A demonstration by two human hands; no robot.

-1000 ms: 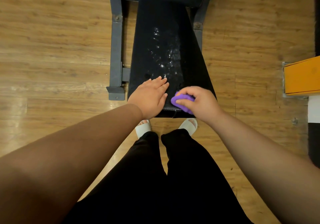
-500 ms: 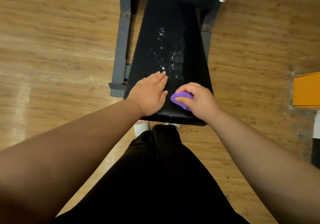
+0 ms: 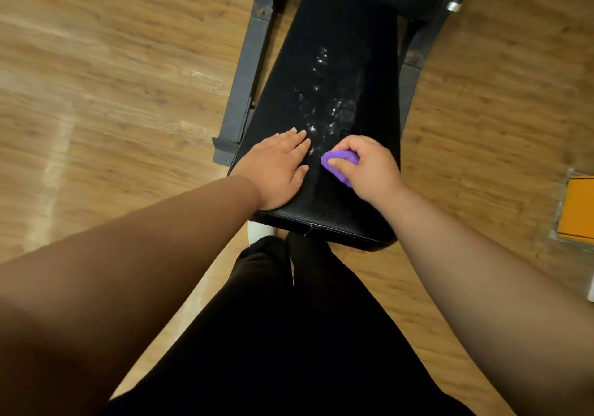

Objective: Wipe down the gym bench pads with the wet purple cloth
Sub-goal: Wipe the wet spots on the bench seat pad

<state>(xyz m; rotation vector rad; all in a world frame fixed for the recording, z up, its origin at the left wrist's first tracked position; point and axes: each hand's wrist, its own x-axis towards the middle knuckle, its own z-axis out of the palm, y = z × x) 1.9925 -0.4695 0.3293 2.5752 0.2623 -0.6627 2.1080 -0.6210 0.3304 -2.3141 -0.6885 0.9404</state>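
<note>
Two hands on bench pad [image 3: 334,62], left hand [image 3: 276,171] flat, right hand [image 3: 369,168] gripping purple cloth [image 3: 337,161]

Left grip [image 3: 276,171] flat, fingers straight, right grip [image 3: 369,168] fingers curled

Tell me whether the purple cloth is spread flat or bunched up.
Bunched up. The purple cloth is a small wad gripped in the curled right hand, resting on the seat pad.
</note>
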